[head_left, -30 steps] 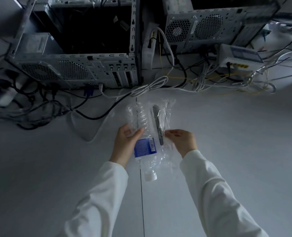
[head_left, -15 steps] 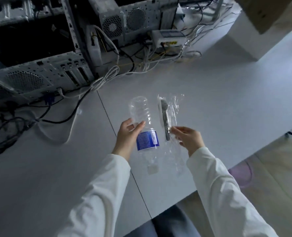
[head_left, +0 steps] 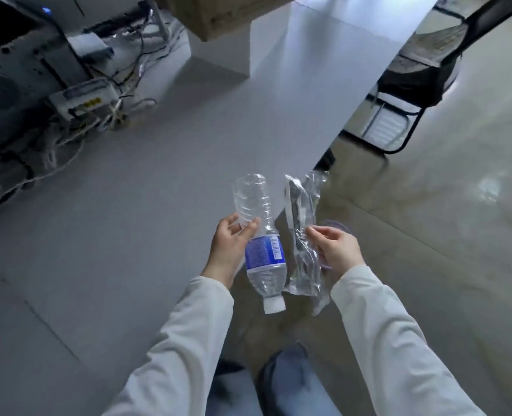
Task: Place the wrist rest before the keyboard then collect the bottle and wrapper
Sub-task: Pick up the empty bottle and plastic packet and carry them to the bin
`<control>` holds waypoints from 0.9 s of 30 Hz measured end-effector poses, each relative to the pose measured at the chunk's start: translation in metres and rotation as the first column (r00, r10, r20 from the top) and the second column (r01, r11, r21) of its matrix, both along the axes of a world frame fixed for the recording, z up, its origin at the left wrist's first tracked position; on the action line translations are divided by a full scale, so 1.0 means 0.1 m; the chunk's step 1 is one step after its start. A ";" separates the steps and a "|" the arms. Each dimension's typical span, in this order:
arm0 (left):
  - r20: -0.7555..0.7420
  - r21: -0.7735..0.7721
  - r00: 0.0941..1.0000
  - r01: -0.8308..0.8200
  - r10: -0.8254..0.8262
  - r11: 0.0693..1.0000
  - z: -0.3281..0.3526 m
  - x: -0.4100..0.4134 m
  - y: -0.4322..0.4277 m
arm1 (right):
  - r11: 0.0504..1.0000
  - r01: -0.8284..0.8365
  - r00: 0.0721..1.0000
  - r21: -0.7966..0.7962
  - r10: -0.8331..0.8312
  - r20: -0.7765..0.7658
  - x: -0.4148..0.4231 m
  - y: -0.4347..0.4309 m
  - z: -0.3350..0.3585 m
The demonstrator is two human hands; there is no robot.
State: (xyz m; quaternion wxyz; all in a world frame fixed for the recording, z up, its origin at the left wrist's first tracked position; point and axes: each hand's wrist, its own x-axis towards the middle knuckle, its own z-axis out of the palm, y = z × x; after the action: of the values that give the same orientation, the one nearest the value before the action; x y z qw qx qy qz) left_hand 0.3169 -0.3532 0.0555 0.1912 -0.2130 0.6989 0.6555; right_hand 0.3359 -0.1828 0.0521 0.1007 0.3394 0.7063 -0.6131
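Note:
My left hand [head_left: 230, 246] grips a clear plastic bottle [head_left: 259, 235] with a blue label, held upside down so its white cap points toward me. My right hand [head_left: 336, 247] pinches a clear crinkled wrapper [head_left: 304, 235] with a dark utensil inside. Both are held in the air over the right edge of the grey table [head_left: 128, 205], bottle to the left of the wrapper, apart. No wrist rest or keyboard is in view.
Computer cases, a white router [head_left: 82, 97] and tangled cables [head_left: 68, 136] crowd the table's far left. A cardboard box [head_left: 218, 16] sits on a white block at the back. Past the table edge on the right lie shiny floor and a black chair [head_left: 414, 82].
My view has swung right, away from the computers toward the table edge and floor. Both hands have kept their grips and carried bottle and wrapper to the table's right edge.

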 end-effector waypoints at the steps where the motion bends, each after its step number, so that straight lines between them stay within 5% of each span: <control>1: 0.013 0.007 0.999 0.033 -0.034 0.999 -0.03 0.00 0.28 | 0.999 0.044 0.999 -0.014 -0.044 0.006 0.06 0.25 -0.03; 10: 0.128 0.082 0.963 0.229 -0.238 0.970 -0.40 -0.06 1.94 | 0.946 0.323 0.944 0.005 -0.323 0.070 0.51 1.91 -0.36; 27: 0.351 0.028 0.873 0.352 -0.339 0.936 -1.61 -0.71 2.67 | 0.888 0.459 0.855 -0.029 -0.433 0.286 0.18 2.59 -1.71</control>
State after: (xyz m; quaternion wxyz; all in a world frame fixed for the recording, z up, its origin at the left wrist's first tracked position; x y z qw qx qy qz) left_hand 0.2454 -0.0862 -0.1051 0.4223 -0.2016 0.6922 0.5494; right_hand 0.3538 0.0758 -0.1186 0.0679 0.5695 0.5574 -0.6003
